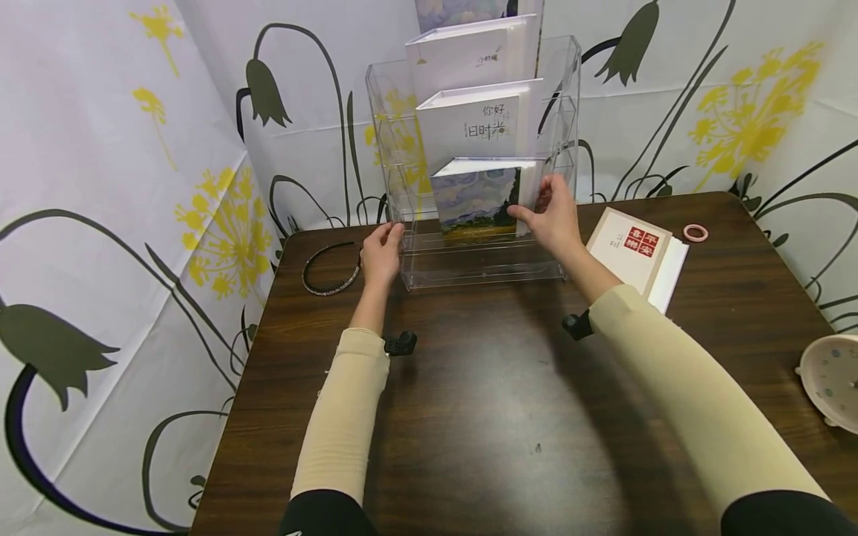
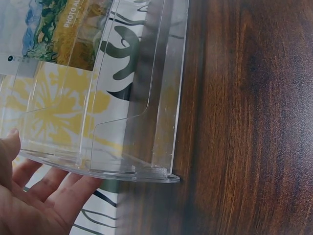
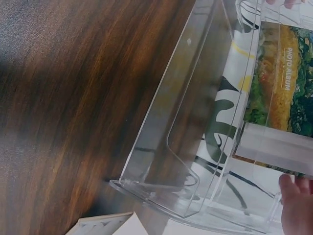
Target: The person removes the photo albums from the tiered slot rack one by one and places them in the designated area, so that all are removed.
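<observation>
A clear acrylic display rack (image 1: 469,277) stands at the back of the table with several albums stacked in its tiers. In its lowest occupied tier is a photo album (image 1: 477,201) with a landscape painting on the cover and "PHOTO ALBUM" printed on it. My right hand (image 1: 553,216) holds this album by its right side, thumb on the front; the right wrist view shows only part of that hand (image 3: 297,205). My left hand (image 1: 382,253) grips the rack's left side panel, thumb and fingers (image 2: 73,193) on either side of its edge.
Above sit white albums (image 1: 469,123) with Chinese lettering. To the rack's right lie a cream album (image 1: 626,249) with a red square print and a pink ring (image 1: 695,233). A dark coiled cord (image 1: 328,286) lies left; a round clock (image 1: 831,381) is at the right edge.
</observation>
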A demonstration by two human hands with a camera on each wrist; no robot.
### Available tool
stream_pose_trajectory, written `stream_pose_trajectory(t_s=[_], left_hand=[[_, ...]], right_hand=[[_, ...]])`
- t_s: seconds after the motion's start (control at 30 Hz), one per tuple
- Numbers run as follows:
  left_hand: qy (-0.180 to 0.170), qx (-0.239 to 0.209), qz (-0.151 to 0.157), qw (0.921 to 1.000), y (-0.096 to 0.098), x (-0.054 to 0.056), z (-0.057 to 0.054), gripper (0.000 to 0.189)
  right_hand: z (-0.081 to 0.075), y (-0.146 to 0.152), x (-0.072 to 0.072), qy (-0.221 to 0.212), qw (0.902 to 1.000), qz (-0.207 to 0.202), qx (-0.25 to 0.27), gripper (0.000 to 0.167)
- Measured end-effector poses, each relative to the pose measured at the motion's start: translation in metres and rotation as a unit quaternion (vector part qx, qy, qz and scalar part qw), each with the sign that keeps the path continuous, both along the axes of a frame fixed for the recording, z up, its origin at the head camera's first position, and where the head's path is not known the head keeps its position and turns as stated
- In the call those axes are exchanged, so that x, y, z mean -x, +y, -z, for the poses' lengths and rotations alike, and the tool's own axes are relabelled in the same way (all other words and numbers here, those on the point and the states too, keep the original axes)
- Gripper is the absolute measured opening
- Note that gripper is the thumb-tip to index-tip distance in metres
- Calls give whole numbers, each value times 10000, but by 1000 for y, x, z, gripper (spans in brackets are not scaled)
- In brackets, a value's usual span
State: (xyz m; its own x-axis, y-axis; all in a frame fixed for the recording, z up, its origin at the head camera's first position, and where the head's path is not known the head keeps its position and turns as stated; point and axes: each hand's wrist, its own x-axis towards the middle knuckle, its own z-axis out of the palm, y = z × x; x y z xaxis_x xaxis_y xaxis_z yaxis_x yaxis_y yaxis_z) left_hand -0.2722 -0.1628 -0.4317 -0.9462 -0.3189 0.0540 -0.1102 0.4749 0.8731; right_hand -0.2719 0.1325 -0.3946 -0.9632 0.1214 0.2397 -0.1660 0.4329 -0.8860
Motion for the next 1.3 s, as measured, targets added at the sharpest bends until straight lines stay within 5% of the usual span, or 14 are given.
stream_pose_trajectory(t_s=[0.63, 0.9, 1.3], left_hand=[[75, -43, 36, 10000, 1, -2, -3, 39], [94, 50, 46, 9999, 2, -1, -3, 41], [76, 26, 23, 10000, -1, -1, 0, 44]], right_hand=[[4, 3, 0, 326, 9973, -544, 375, 42], [-6, 3, -2, 484, 9949, -760, 450, 40], [-27, 9, -16, 1488, 9841, -821, 509, 37]])
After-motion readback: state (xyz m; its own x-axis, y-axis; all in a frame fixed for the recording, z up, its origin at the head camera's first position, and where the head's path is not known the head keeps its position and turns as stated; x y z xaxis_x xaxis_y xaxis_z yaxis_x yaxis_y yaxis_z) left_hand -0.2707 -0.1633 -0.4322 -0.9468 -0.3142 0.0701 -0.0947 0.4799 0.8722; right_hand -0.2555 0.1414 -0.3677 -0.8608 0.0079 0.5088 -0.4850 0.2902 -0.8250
